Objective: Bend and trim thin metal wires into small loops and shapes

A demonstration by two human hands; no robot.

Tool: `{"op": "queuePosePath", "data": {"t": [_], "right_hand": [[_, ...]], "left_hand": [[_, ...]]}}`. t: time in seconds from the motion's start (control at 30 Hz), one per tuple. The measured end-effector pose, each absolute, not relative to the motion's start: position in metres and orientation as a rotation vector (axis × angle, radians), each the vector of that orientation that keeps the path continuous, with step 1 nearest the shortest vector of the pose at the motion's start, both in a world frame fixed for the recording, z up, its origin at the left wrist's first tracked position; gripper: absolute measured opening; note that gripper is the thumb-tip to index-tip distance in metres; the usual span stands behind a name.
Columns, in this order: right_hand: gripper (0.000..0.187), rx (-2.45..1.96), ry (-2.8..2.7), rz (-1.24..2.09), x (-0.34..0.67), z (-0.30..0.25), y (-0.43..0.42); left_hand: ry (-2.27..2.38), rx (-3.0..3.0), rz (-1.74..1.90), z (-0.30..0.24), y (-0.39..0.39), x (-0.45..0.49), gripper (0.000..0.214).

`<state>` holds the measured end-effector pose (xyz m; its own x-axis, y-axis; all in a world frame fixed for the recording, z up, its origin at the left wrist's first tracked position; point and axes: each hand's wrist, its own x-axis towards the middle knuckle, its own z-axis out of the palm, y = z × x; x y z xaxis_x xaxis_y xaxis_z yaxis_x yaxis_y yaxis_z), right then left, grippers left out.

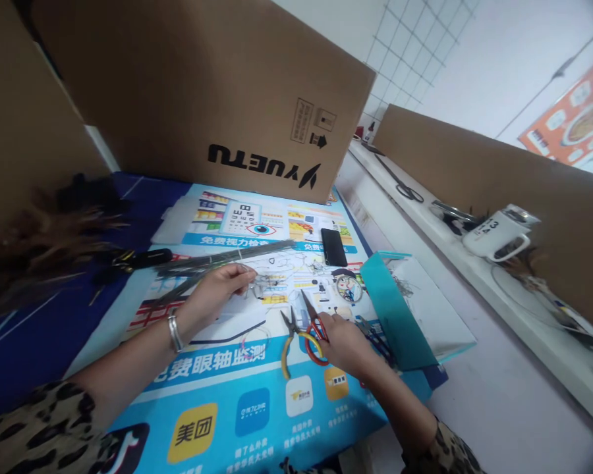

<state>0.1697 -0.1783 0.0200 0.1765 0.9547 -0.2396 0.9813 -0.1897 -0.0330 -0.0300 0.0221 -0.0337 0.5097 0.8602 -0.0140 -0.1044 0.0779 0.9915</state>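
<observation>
My left hand (230, 282) is closed in a pinch on a small piece of bent thin wire (259, 288), whose exact shape is blurred. Red-handled scissors (317, 327) are in the fingers of my right hand (344, 340), with their blades pointing away from me, low over the table. Just left of the scissors lie pliers (291, 339) with yellow handles and their jaws apart. A bundle of long thin wires (227, 258) lies beyond my left wrist. Under my left hand is a white sheet (227, 317).
A black phone (334, 247) and a small round dish (348, 287) lie on the printed table cover (217, 398). At the right stands a teal-sided box (400, 316); a tool with dark handles (375, 339) lies beside it. Cardboard (178, 85) walls the back. A white mug (494, 234) stands on the ledge.
</observation>
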Motion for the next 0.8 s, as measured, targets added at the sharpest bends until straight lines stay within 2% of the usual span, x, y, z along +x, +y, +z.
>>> {"op": "queuePosePath", "data": {"t": [0.07, 0.27, 0.47, 0.57, 0.67, 0.8], "right_hand": [[0.039, 2.291, 1.916, -0.315, 0.169, 0.021, -0.177], [0.056, 2.26, 1.989, -0.218, 0.175, 0.02, -0.18], [0.044, 2.35, 1.888, 0.195, 0.181, 0.017, -0.179], [0.041, 2.479, 1.848, 0.249, 0.191, 0.019, -0.177], [0.04, 2.761, 1.913, 0.088, 0.205, 0.018, -0.176], [0.037, 3.15, 2.136, -0.571, 0.217, 0.009, -0.18]], "left_hand": [[0.756, 1.278, 0.845, -0.035, 0.022, -0.028, 0.023], [0.729, 1.293, 0.721, -0.028, 0.014, -0.015, 0.024], [0.64, 1.344, 0.632, -0.004, -0.002, 0.013, 0.023], [0.592, 1.333, 0.649, 0.008, -0.007, 0.03, 0.023], [0.541, 1.282, 0.681, 0.018, -0.011, 0.049, 0.024], [0.514, 1.137, 0.761, 0.027, -0.02, 0.079, 0.025]]}}
